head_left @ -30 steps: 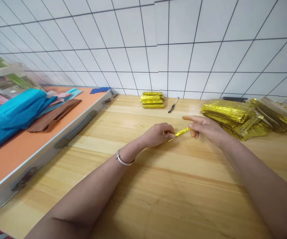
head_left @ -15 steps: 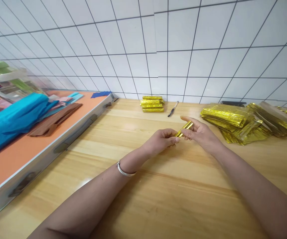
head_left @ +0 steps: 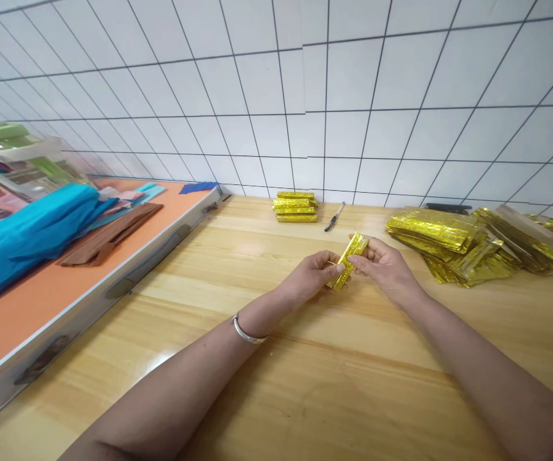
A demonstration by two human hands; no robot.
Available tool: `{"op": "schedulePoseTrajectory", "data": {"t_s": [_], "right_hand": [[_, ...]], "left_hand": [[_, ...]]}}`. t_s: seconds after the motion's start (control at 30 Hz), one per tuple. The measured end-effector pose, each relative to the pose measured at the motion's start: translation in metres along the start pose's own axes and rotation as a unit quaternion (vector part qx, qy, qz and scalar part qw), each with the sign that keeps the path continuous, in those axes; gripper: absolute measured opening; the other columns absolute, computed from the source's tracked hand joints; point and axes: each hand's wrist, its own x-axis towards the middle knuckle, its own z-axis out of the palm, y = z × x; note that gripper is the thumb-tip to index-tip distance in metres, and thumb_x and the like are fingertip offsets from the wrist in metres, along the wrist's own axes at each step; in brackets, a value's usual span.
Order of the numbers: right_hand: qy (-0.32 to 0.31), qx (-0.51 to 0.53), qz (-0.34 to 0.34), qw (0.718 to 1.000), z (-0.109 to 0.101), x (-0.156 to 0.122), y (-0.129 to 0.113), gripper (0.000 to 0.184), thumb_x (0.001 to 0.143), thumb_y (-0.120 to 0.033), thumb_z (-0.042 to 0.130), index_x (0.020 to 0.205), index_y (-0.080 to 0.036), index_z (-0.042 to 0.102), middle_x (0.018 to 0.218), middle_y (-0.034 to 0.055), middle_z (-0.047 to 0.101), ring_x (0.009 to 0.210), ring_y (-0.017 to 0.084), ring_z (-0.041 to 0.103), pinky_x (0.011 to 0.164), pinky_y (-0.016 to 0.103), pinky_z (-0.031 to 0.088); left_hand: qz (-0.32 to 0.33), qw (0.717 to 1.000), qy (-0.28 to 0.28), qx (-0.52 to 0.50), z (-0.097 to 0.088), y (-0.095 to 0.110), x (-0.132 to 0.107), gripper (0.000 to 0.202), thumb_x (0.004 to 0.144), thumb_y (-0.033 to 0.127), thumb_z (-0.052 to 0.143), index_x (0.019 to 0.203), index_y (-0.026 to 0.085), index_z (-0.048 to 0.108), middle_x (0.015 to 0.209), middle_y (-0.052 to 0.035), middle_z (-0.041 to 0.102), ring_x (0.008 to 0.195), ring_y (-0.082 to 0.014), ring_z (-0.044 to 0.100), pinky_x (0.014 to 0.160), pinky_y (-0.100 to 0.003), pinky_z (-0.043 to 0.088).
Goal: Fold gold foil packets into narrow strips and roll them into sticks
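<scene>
A shiny gold foil strip, folded narrow (head_left: pixel 348 259), is held slantwise between both hands above the wooden table (head_left: pixel 276 384). My left hand (head_left: pixel 322 272) pinches its lower end, thumb on top. Farther up, my right hand (head_left: pixel 381 261) grips the same piece, with the thumb laid across its face and the other fingers behind. Beyond the hands, several gold foil rolls (head_left: pixel 296 208) lie stacked near the wall. A pen (head_left: pixel 335 216) rests just right of that stack.
On the right lies a loose pile of gold foil packets (head_left: pixel 434 234), with a clear bag (head_left: pixel 540 234) beside it. To the left, an orange-topped raised surface (head_left: pixel 127 246) carries a blue bundle (head_left: pixel 36 224), brown folded material (head_left: pixel 113 234) and a green-lidded container (head_left: pixel 5 131). A tiled wall (head_left: pixel 267 83) borders the back.
The gold foil piece has turned and now shows a broader flat face instead of a narrow tube. My right fingers have closed around its upper end. The camera view has shifted slightly.
</scene>
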Motion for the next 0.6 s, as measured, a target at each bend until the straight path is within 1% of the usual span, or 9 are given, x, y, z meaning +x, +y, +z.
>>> {"op": "schedulePoseTrajectory", "data": {"t_s": [0.17,0.27,0.37,0.47,0.6], "right_hand": [[0.007,0.003,0.014,1.0,0.0001,-0.0001,0.0008,0.049,0.072,-0.038,0.07,0.117,-0.022,0.057,0.082,-0.0003,0.061,0.066,0.012,0.053,0.061,0.026,0.044],[0.004,0.01,0.011,1.0,0.0003,-0.0001,0.0011,0.048,0.073,-0.037,0.07,0.117,-0.021,0.058,0.079,-0.0009,0.059,0.065,0.011,0.052,0.06,0.025,0.043],[0.001,0.024,0.01,1.0,0.0005,0.0,0.0017,0.046,0.074,-0.038,0.069,0.116,-0.022,0.059,0.081,-0.0007,0.059,0.066,0.011,0.051,0.06,0.025,0.043],[0.008,0.031,0.01,0.999,0.0005,0.0002,0.0026,0.046,0.074,-0.038,0.069,0.115,-0.021,0.059,0.082,-0.0005,0.06,0.065,0.01,0.051,0.06,0.024,0.042],[0.012,0.028,0.016,0.999,0.0018,-0.0002,0.0009,0.046,0.073,-0.039,0.069,0.114,-0.02,0.059,0.079,-0.0012,0.059,0.064,0.01,0.051,0.059,0.024,0.042]], "left_hand": [[0.014,1.0,0.014,-0.007,-0.0002,-0.0013,0.0011,0.033,0.079,0.045,0.065,0.088,0.016,0.054,0.08,-0.0033,0.064,0.067,-0.0107,0.058,0.063,-0.022,0.042],[0.038,0.999,0.028,0.005,0.0005,-0.0014,0.0014,0.031,0.079,0.043,0.065,0.085,0.015,0.055,0.072,0.0004,0.059,0.06,-0.0075,0.052,0.06,-0.021,0.04],[0.058,0.997,0.047,0.009,0.0017,-0.0012,0.0014,0.03,0.078,0.042,0.065,0.083,0.014,0.055,0.067,0.003,0.053,0.057,-0.0056,0.045,0.057,-0.019,0.036],[0.059,0.997,0.057,-0.007,0.0023,-0.0005,0.0013,0.03,0.078,0.042,0.065,0.082,0.013,0.056,0.066,0.0036,0.05,0.057,-0.0053,0.041,0.055,-0.019,0.033],[0.048,0.996,0.066,-0.02,0.0022,0.0002,0.0013,0.03,0.079,0.042,0.064,0.08,0.013,0.056,0.065,0.0033,0.048,0.056,-0.0056,0.039,0.054,-0.02,0.03]]}}
